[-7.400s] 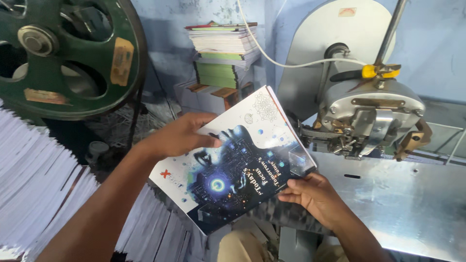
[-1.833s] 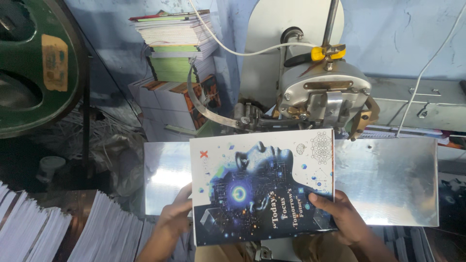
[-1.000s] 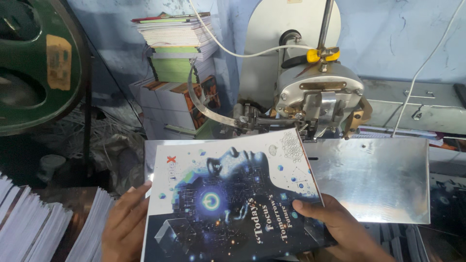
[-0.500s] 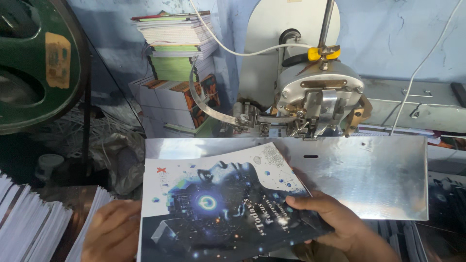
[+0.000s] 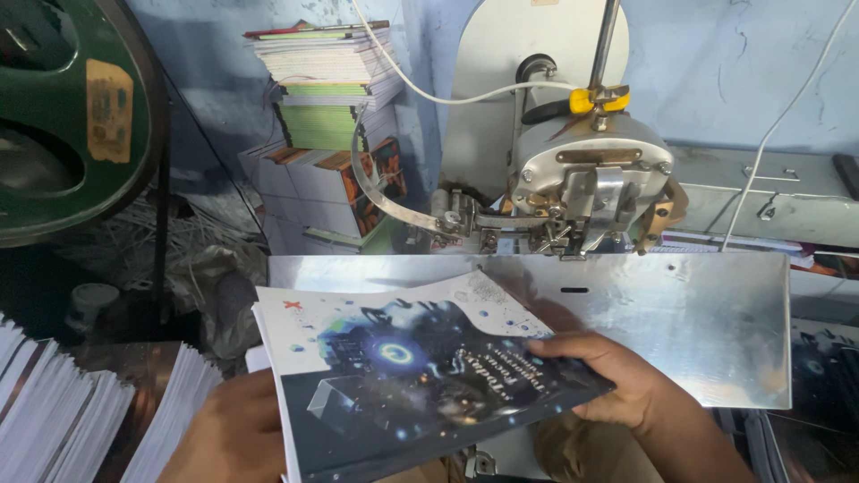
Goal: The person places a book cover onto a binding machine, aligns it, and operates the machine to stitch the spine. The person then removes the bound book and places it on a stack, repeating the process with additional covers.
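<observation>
While both hands keep the booklet (image 5: 420, 376) low over the near edge of the steel table (image 5: 698, 331), it lies almost flat, glossy dark cover up, tilted a little toward the person. The right hand (image 5: 617, 380) is closed on the booklet's right edge, fingers (image 5: 573, 347) spread on top of the cover and the thumb out of sight beneath. The left hand (image 5: 234, 436) sits at the lower left corner, mostly under the pages, so I cannot tell how firmly it grips; it seems to carry the weight from below.

Beyond the table stands the stitching head (image 5: 591, 192), its metal nose pointing down near the table's back edge, well apart from the booklet. Loose sheet stacks (image 5: 80, 420) lean at the far left, and piles of books (image 5: 327, 85) rise against the blue wall.

To my eye, handling it well here means keeping the pages squared, since the white edges (image 5: 268, 358) at the left fan slightly. A light pinch on the right, with support under the left, should stop the cover sliding on the leaves. Fingers are best kept to the outer edges, away from the head.
</observation>
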